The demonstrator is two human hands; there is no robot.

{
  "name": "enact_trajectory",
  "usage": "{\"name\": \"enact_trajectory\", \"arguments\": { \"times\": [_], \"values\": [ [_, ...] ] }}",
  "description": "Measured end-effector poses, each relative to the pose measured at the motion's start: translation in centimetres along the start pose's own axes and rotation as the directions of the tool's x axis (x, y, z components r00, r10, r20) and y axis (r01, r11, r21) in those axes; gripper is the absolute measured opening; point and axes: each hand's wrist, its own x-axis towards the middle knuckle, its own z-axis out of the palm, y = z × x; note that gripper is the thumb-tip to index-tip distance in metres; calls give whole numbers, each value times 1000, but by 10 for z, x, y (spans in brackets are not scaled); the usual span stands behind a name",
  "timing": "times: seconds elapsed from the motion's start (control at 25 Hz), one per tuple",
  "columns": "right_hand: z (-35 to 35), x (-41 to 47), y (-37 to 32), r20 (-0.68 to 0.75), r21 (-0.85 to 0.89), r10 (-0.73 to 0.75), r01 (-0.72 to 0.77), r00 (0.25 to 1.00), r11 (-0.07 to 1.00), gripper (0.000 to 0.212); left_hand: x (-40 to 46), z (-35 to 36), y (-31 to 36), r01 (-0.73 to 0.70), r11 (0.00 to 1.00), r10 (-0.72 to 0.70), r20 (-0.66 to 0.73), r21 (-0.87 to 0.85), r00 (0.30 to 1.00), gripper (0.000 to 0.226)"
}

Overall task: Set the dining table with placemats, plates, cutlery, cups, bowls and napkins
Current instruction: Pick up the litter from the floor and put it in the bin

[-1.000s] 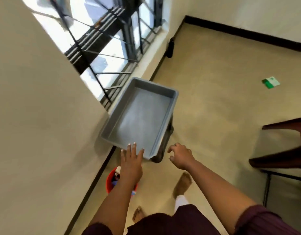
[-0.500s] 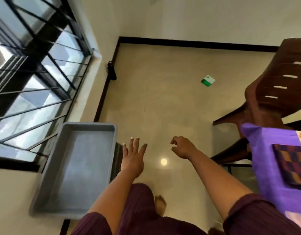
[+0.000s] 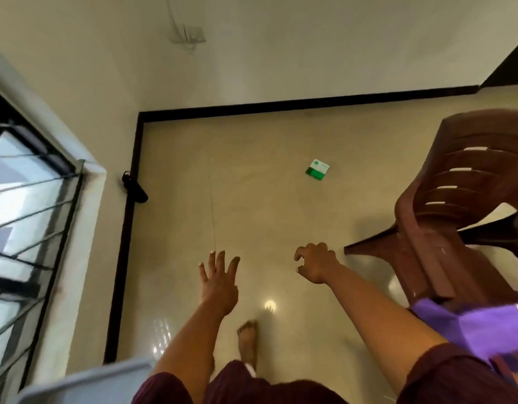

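Hands: our left hand (image 3: 219, 284) is spread flat, right hand (image 3: 316, 265) loosely curled, both holding nothing.
Table: purple cloth (image 3: 467, 330) at lower right, by the brown chair (image 3: 455, 205).
Tip: we'd turn right, steering round that chair.
Tray: grey tray (image 3: 85, 384), bottom left.

daylight from window (image 3: 24, 217) | lamp glare on floor (image 3: 270, 305) | edges motion-blurred, wide-angle bent
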Motion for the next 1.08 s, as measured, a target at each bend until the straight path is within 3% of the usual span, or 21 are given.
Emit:
{"name": "enact_trajectory", "arguments": {
  "times": [0.12,0.2,0.6,0.76,0.84,0.96,1.08],
  "values": [
    [-47,45,3,-123,14,77,-76,989,997,33,76,-44,-12,-57,992,63,-53,117,997,71],
    [-72,78,8,-179,47,133,-126,975,991,34,128,-70,-10,-68,992,78,-89,105,993,71],
    [-190,271,105,-31,134,269,-262,963,956,35,354,-146,69,-169,970,180,48,-177,983,68],
    [-261,346,140,-69,176,340,-324,938,930,35,459,-213,97,-221,962,221,-13,-163,975,66],
    [-284,377,152,-75,202,371,-350,926,915,35,503,-234,111,-203,948,204,-18,-247,979,64],
    [-306,415,166,-74,291,357,-322,931,901,30,553,-246,132,-156,887,223,107,-435,969,64],
    [-330,449,187,-181,357,333,-254,925,899,25,610,-259,155,-178,909,268,203,-376,942,60]
  ]
}}
